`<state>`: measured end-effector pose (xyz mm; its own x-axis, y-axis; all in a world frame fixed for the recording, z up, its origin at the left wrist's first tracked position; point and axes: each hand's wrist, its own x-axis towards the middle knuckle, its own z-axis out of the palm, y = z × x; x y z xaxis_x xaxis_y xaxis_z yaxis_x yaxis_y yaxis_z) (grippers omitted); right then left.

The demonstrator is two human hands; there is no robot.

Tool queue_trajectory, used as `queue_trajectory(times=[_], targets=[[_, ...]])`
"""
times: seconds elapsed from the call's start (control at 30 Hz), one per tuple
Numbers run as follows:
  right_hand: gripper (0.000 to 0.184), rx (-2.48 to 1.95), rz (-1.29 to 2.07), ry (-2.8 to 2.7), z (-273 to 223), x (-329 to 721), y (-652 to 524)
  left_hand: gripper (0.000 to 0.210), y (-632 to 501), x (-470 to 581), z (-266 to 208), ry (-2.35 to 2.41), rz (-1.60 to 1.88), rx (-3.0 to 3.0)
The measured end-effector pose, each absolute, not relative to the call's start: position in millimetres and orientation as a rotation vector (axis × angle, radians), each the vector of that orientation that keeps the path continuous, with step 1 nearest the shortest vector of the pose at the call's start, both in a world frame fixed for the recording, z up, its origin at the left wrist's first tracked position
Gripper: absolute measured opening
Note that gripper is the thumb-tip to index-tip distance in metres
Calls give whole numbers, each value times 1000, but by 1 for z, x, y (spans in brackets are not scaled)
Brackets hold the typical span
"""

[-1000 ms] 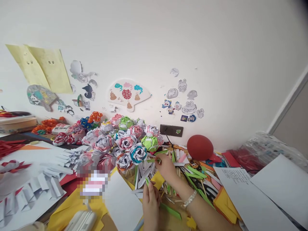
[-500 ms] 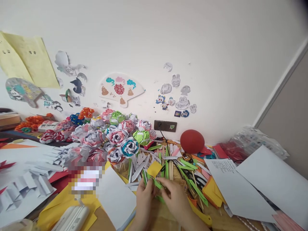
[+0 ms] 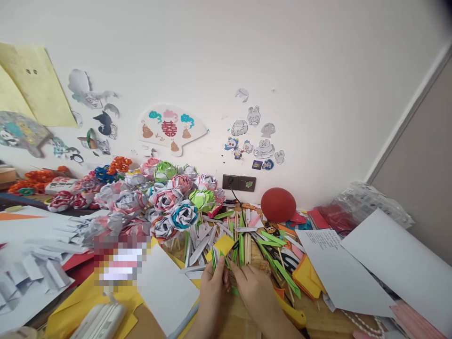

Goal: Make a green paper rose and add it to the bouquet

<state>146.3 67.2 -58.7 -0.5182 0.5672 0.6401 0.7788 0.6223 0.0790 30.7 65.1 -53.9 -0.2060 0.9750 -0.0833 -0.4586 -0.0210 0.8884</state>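
The right hand [image 3: 252, 287] has come back from the place in front of the paper flowers [image 3: 203, 199], where it was reaching one second ago. It is now beside the left hand [image 3: 211, 288], low over the surface [image 3: 243, 325]. Half a second ago a green strip lay slanting between the two hands, clearly seen; now the hands are more close together and most of this paper is hidden.

The left hand has its fingers closed around the green folded paper [image 3: 213, 258], with the thumb pressed along it, and some green edges stand up past the fingers. The right fingers are bent and near together, with tips toward the same paper; I cannot tell if they pinch it or only touch it.

For the work, this seems to mean that the reaching is over and both hands now take care of the paper. The paper is just in front of the yellow paper [image 3: 226, 244], near the loose wooden sticks [image 3: 247, 247], and apart from the flowers.
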Motion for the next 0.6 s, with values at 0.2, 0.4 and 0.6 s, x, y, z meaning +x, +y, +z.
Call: queue_trajectory(times=[0.2, 0.4, 0.6], targets=[[15, -1357, 72, -2061, -42, 142, 56, 46, 62, 31, -53, 984, 1552, 751], [18, -1422, 180, -2065, -27, 127, 46, 39, 52, 31, -45, 1134, 1636, 879], [20, -1231, 286, -2034, -30, 125, 41, 27, 53, 28, -53, 1201, 1602, 832]])
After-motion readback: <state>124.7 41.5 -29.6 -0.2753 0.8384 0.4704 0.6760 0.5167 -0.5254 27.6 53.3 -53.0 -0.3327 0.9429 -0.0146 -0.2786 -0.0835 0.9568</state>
